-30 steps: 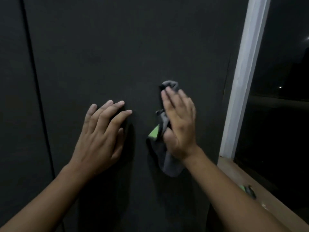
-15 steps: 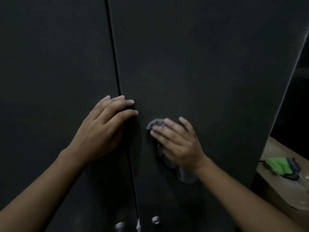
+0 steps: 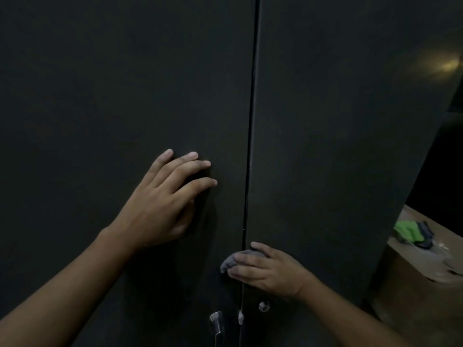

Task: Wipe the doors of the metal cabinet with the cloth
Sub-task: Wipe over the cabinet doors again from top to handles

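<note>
Dim room, wooden ledge (image 3: 413, 294) at right

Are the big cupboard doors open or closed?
Closed. The left door and the right door meet edge to edge, with only a thin dark seam between them.

The one camera sits on the person's head, looking ahead and a bit down, very close to the cabinet doors (image 3: 325, 121). A ledge (image 3: 416, 296) shows at 4 o'clock.
</note>
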The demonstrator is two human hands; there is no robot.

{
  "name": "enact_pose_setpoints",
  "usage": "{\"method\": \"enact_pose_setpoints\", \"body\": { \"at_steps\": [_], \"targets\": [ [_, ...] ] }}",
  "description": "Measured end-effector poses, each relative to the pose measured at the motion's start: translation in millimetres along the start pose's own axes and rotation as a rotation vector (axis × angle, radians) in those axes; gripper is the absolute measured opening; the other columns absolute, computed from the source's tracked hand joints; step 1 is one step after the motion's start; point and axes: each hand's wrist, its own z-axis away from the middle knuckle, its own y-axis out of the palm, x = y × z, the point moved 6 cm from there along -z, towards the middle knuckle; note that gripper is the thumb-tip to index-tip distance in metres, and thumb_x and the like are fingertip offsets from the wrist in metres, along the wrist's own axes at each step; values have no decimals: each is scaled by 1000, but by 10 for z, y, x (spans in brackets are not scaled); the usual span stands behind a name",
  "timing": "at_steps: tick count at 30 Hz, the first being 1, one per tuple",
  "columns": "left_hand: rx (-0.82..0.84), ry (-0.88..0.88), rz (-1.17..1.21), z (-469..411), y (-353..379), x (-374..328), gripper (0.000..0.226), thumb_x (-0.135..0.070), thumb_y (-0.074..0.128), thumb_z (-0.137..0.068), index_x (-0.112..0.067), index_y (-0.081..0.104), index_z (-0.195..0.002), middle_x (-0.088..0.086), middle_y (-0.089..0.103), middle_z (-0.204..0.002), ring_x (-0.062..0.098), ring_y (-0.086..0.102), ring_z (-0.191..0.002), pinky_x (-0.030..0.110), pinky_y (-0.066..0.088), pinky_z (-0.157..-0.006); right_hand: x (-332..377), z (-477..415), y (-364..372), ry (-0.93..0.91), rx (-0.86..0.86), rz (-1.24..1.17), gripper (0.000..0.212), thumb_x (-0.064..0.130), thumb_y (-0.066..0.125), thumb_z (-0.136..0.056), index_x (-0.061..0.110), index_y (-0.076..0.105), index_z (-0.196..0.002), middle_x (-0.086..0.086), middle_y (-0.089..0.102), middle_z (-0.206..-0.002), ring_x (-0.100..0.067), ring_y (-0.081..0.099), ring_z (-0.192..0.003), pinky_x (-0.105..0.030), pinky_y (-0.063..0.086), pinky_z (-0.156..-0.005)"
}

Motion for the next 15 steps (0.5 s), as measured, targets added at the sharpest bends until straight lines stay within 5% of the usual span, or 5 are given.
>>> {"method": "enact_pose_setpoints", "body": {
  "at_steps": [5, 8, 12, 15],
  "targets": [
    [3, 26, -10, -4, 29, -43, 48, -25, 45, -85, -19, 60, -130, 12, 49, -145, 30, 31, -144, 50, 8, -122, -473, 224, -140, 134, -15, 11, 53, 18, 41, -102, 27, 31, -153, 10, 36, -154, -23, 31, -146, -58, 24, -114],
    [1, 18, -15, -28, 66, -85, 49, -26, 45, -84, -19, 60, -130, 12, 49, -144, 32, 31, -144, 54, 6, -121, -1117, 361, -317, 539, -194, -107, 44, 19, 30, -107, 25, 36, -150, 5, 41, -151, -27, 28, -148, -60, 23, -113],
    [-15, 33, 2, -186, 136, -219, 50, -25, 47, -82, -18, 58, -130, 14, 48, -142, 34, 31, -143, 56, 7, -121, -1786, 507, -440, 1225, -480, -434, 61, 10, 44, -90, 15, 37, -150, -3, 35, -158, -32, 8, -153, -60, 10, -121],
    [-41, 93, 51, -442, 182, -425, 55, -25, 51, -79, -15, 58, -133, 14, 44, -147, 32, 38, -138, 50, 15, -121, -1730, 221, -566, 1244, -473, -409, 72, 21, 55, -82, 5, 39, -150, -14, 28, -161, -40, 7, -152, -62, 13, -120]
  ]
}}
